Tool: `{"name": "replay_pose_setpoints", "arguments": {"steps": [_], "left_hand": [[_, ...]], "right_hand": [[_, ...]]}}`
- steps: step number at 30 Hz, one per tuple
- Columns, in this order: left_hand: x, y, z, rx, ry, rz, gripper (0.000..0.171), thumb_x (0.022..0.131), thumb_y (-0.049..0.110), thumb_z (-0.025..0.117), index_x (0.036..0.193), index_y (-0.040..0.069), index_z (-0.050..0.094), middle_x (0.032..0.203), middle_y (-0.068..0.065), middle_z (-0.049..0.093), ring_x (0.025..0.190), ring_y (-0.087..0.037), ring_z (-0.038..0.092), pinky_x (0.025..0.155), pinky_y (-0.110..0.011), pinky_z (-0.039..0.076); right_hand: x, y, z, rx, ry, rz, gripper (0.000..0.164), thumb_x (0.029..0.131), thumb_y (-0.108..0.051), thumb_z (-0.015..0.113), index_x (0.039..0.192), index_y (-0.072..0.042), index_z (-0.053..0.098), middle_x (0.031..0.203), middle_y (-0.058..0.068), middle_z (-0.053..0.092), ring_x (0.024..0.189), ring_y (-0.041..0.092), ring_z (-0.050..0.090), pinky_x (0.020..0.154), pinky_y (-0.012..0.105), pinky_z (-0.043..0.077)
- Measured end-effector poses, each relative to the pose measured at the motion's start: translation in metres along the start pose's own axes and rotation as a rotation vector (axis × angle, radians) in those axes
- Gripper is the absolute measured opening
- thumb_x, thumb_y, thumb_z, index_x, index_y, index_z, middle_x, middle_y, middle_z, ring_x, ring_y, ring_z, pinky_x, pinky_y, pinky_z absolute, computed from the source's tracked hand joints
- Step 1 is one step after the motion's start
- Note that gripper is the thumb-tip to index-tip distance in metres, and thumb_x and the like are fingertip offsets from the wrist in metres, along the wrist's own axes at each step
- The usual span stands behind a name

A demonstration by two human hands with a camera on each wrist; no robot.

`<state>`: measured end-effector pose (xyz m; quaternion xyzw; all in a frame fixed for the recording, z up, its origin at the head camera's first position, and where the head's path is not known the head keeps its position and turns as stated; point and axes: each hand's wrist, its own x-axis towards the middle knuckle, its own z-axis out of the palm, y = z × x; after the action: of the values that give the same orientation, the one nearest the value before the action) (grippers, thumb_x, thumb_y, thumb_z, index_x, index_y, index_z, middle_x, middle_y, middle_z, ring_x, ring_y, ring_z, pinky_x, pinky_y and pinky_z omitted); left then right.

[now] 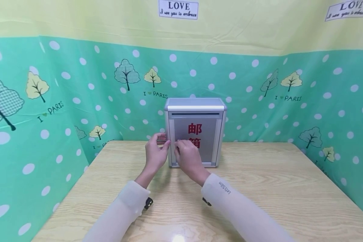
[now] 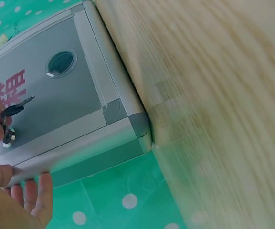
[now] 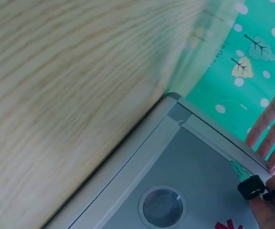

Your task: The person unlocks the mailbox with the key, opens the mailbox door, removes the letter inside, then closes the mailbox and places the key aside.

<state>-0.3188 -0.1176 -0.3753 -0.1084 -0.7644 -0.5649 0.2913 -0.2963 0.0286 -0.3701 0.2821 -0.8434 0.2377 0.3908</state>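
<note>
Near bench: wood of the bench (image 1: pixel 260 181) runs from under both sleeves (image 1: pixel 118 211) to the box, spreading wide past it left and right.
Right hand (image 1: pixel 189 159): fingers bent in a pinch on a black-headed key (image 2: pixel 14 109) at the lock (image 2: pixel 8 138), close to the box's left front edge.
Left hand (image 1: pixel 156 153): fingers loosely extended along the box's left side, thumb at the front edge.
Grey mailbox (image 1: pixel 211 136): upright, mid-bench, toward the far edge; slot (image 1: pixel 196 114) high in front.
Green curtain (image 1: pixel 103 84): dotted, bordering the bench left, far and right.
</note>
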Motion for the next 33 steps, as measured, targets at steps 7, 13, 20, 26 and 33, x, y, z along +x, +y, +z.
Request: {"name": "replay_pose_setpoints", "arguments": {"steps": [7,13,20,26,33], "left_hand": [[0.000,0.001,-0.001,-0.001,-0.003,0.010,0.029,0.094,0.001,0.072,0.122,-0.001,0.063,0.109,-0.016,0.067,0.098,-0.032,0.070,0.084,-0.038,0.064],[0.000,0.001,-0.001,0.000,0.001,0.027,0.029,0.094,0.001,0.072,0.121,-0.001,0.063,0.109,-0.017,0.068,0.097,-0.032,0.070,0.083,-0.039,0.064],[0.000,0.000,0.000,0.005,-0.005,0.017,0.030,0.094,0.002,0.072,0.123,0.000,0.062,0.110,-0.016,0.067,0.098,-0.031,0.070,0.084,-0.036,0.064],[0.000,-0.001,-0.001,0.007,-0.004,0.014,0.030,0.094,0.001,0.072,0.123,0.000,0.062,0.110,-0.015,0.067,0.098,-0.031,0.070,0.084,-0.035,0.064],[0.001,0.000,-0.001,-0.002,-0.005,-0.001,0.031,0.094,0.001,0.072,0.123,-0.001,0.062,0.109,-0.016,0.068,0.098,-0.031,0.070,0.084,-0.035,0.064]], "right_hand": [[-0.001,0.000,0.002,0.122,0.035,0.125,0.016,0.090,-0.001,0.074,0.106,0.000,0.073,0.103,0.013,0.075,0.092,0.023,0.073,0.083,0.029,0.063],[-0.001,0.004,0.008,0.188,0.133,0.133,0.015,0.087,0.001,0.076,0.101,0.001,0.073,0.098,0.013,0.075,0.085,0.022,0.073,0.077,0.027,0.063],[-0.005,0.010,0.016,0.298,0.200,0.150,0.013,0.086,0.004,0.075,0.099,0.003,0.073,0.097,0.014,0.075,0.082,0.021,0.073,0.074,0.017,0.061],[-0.008,0.009,0.020,0.382,0.239,0.190,0.015,0.087,0.004,0.076,0.101,0.004,0.073,0.097,0.015,0.075,0.081,0.021,0.074,0.072,0.016,0.060],[-0.009,0.007,0.023,0.405,0.282,0.207,0.015,0.086,0.005,0.077,0.100,0.003,0.073,0.096,0.015,0.074,0.081,0.021,0.073,0.072,0.018,0.061]]}}
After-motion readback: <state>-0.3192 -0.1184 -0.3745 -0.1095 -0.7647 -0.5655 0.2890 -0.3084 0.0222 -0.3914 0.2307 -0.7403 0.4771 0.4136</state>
